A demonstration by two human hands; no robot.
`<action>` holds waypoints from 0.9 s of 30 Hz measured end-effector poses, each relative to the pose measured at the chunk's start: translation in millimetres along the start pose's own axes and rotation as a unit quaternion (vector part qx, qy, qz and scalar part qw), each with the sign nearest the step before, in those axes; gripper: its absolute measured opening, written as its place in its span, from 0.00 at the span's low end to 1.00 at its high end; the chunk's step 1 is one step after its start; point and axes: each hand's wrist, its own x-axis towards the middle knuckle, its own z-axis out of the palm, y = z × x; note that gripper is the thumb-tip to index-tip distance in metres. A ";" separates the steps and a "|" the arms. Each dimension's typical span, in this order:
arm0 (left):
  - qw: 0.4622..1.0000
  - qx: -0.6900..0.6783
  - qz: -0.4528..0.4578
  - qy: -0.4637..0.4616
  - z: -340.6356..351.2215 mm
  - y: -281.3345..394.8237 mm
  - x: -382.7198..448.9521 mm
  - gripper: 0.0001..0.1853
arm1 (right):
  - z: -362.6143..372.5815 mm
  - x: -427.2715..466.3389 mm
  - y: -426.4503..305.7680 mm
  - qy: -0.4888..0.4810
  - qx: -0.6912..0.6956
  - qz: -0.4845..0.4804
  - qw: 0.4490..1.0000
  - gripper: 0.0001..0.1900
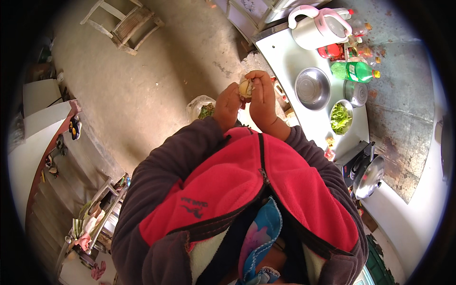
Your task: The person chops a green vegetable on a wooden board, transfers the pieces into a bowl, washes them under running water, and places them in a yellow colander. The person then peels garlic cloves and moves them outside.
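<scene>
Between my hands, in front of my chest, is a pale rounded item [245,87] that looks like a head of garlic. My left hand [228,105] grips its left side. From the right, my right hand [262,101] holds it, fingers curled over the top. Part of the item is covered by the fingers. Below and left of my left hand sits a clear plastic bag [195,107] with green leafy scraps inside. An empty steel bowl [312,88] rests on the white counter to the right, near an oval bowl of cut green vegetables [341,117].
A pink and white electric kettle [313,30], a green plastic bottle [352,72] and other bottles stand along the counter's wall side [285,78]. Farther down is a stove with a lidded pan [368,176]. A wooden stool [130,26] is on the floor; a metal rack [103,213] is at lower left.
</scene>
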 end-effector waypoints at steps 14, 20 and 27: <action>0.992 0.034 -0.120 -0.018 6.2 6.3 25.9 0.21 | -17.6 11.7 18.8 0.006 -0.046 -0.055 0.997 0.11; 0.996 0.016 -0.081 0.043 11.6 -6.0 31.3 0.20 | -19.6 26.7 21.1 0.018 0.130 0.035 0.991 0.11; 0.961 -0.106 -0.231 0.108 -14.0 -26.9 36.6 0.16 | -73.1 78.2 69.5 0.089 0.198 0.153 0.964 0.12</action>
